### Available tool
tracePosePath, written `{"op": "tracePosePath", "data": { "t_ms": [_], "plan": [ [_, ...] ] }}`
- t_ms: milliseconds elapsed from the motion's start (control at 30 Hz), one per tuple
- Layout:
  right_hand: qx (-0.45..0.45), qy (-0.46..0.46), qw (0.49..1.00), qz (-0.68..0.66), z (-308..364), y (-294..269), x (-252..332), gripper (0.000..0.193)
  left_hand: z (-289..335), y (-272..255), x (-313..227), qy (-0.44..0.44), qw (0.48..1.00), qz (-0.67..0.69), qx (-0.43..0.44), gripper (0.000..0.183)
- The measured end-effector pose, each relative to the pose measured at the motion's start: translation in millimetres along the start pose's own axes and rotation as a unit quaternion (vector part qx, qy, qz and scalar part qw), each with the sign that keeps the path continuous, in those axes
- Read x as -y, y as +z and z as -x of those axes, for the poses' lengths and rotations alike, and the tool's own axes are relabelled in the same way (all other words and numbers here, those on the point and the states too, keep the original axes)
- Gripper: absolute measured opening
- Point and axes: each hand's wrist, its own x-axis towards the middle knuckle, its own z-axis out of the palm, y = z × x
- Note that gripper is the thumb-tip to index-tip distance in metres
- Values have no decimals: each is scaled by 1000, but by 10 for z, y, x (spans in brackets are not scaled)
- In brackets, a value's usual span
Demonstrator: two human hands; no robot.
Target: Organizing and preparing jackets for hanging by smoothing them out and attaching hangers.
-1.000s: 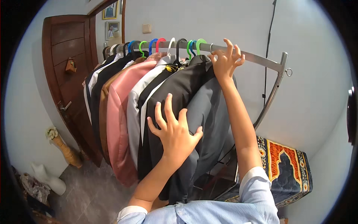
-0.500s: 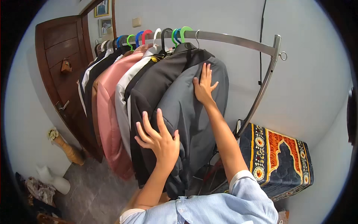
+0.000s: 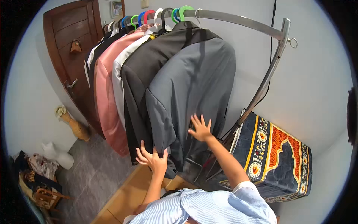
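A dark grey suit jacket [image 3: 201, 78] hangs at the right end of the row, on a hanger with a thin metal hook. My right hand [image 3: 201, 130], fingers spread, rests at or just in front of its lower front. Lower down and to the left, my left hand [image 3: 153, 161] is by the cuff of the grey jacket's sleeve, fingers apart and curved; whether it touches the cloth is hard to tell. Directly behind hangs a black jacket [image 3: 136, 74]. Further along come a white garment [image 3: 118, 78] and a pink satin jacket [image 3: 105, 74].
A curved metal clothes rail [image 3: 238, 20] carries several coloured hangers. At right, a patterned dark cloth [image 3: 287, 168] covers a box-shaped thing. A brown door [image 3: 71, 41] stands at left. Below it are a vase [image 3: 77, 127] and a heap of cloth [image 3: 43, 166]. A light wooden surface [image 3: 123, 190] lies below my left arm.
My right hand has slid down from the grey jacket's shoulder to its lower front. My left hand has also moved down, toward the cuff. The view has tilted lower.
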Motion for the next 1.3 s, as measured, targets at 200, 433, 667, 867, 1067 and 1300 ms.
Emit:
{"op": "tracePosePath", "data": {
  "t_ms": [200,433,667,867,1067,1300],
  "plan": [
    [-305,-15,952,4,223,97,-195,37,74,-283,80,-24,994,61,-88,20],
    [-506,-102,847,-126,176,-1379,483,60,62,-418,309,-4,979,81,-185,40],
    [-552,-314,757,-154,27,-2166,1179,66,617,-88,568,-116,989,-57,77,33],
    [-432,-344,830,-78,-118,-1086,1576,66,910,147,870,-183,976,-81,89,28],
    [-414,-566,710,57,145,-332,1151,53,999,118,1097,-210,970,-103,73,30],
    [-607,-258,726,-196,-619,-1745,680,68,1359,82,1229,-215,969,-108,61,31]
  ]
}}
